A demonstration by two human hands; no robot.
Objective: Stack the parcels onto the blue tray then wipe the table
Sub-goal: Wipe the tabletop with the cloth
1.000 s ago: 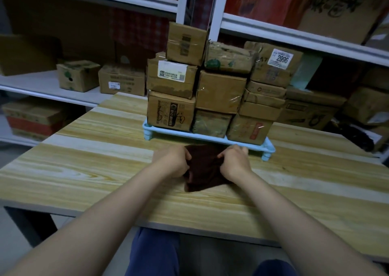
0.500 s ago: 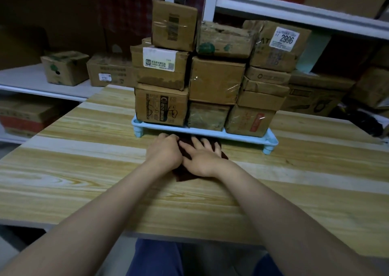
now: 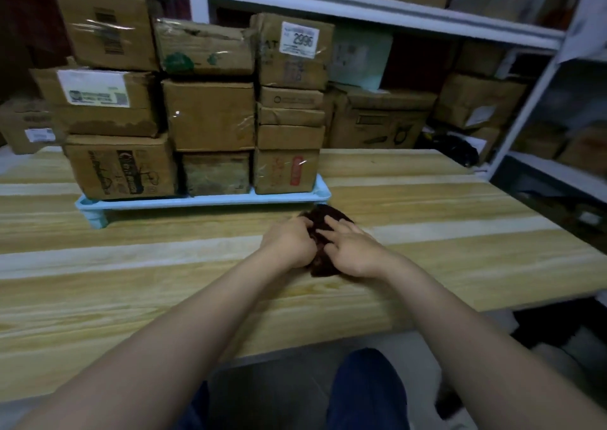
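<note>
A storeroom lined with white metal shelves and cardboard boxes frames a pale wood-grain desk, seen from a head-worn camera. Toward the desk's far left, the parcels stand several high in three columns on the blue tray, so the stacking half of the job looks done. Just in front of the tray's right corner, a small dark cloth lies bunched on the desk under both of the person's hands.

The cloth appears soft, light and limp. It would likely fold and crumple rather than slide as a flat pad, so it is probably best gathered into a wad under the palm or pinned flat with spread fingers, not picked up by an edge.

The left hand has its fingers curled down into the cloth's left side, seemingly gripping a fold, though the dim, slightly blurred view leaves the exact hold uncertain. The right hand lies over the cloth's right side, its fingers spread and nearly straight, pressing rather than grasping. The two hands sit just beside each other.
</note>
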